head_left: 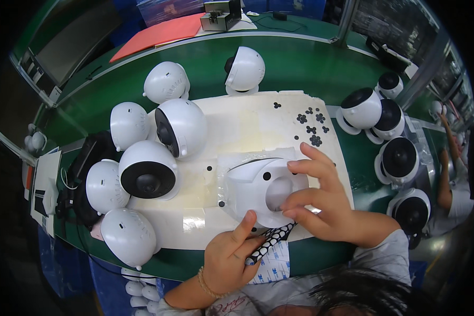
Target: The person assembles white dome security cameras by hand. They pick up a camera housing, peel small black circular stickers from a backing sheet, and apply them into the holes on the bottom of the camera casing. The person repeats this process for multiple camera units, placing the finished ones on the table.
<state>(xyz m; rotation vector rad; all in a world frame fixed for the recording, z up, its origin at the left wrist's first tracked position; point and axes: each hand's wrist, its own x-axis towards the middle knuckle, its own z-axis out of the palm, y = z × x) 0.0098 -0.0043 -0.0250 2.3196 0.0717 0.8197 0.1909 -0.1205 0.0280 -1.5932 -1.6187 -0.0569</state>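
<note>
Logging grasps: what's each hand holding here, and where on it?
Left hand pinches a strip of black dot stickers at its lower end. Right hand grips the white camera shell at its right side.

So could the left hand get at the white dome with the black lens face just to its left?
Probably yes. The left hand holds a dotted sticker strip, but the white mat between it and the dome with the black lens face looks bare, so nothing blocks the way.
</note>
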